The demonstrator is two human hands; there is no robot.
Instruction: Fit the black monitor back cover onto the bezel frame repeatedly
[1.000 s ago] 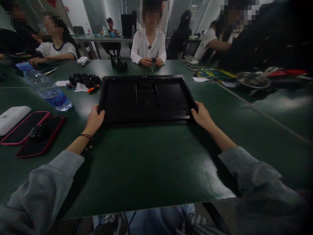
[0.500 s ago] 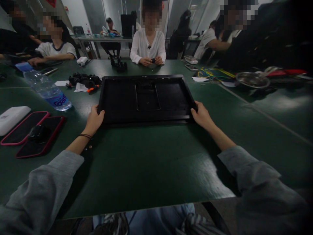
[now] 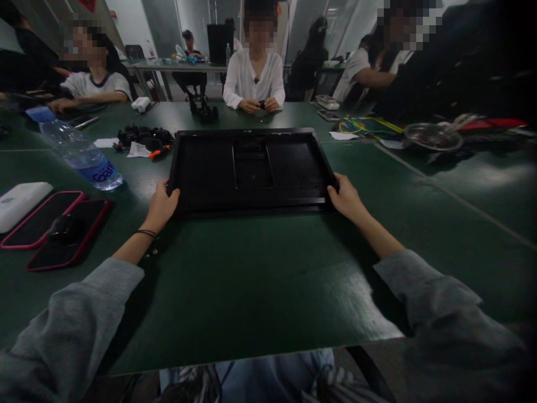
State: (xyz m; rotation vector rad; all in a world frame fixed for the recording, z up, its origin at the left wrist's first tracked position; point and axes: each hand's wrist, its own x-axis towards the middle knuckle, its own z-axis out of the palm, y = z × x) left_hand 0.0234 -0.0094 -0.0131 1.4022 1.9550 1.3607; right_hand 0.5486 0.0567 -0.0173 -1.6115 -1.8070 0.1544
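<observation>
A large black rectangular panel with raised edges and a recessed square in its middle lies flat on the green table in front of me. My left hand grips its near left corner, fingers curled over the edge. My right hand grips the near right corner the same way. A dark band circles my left wrist. Both arms wear grey sleeves.
At the left lie a water bottle on its side, two red-edged phones and a white case. Black parts sit behind the panel's left corner. A metal bowl and coloured wires are at the right. Several people sit around the table.
</observation>
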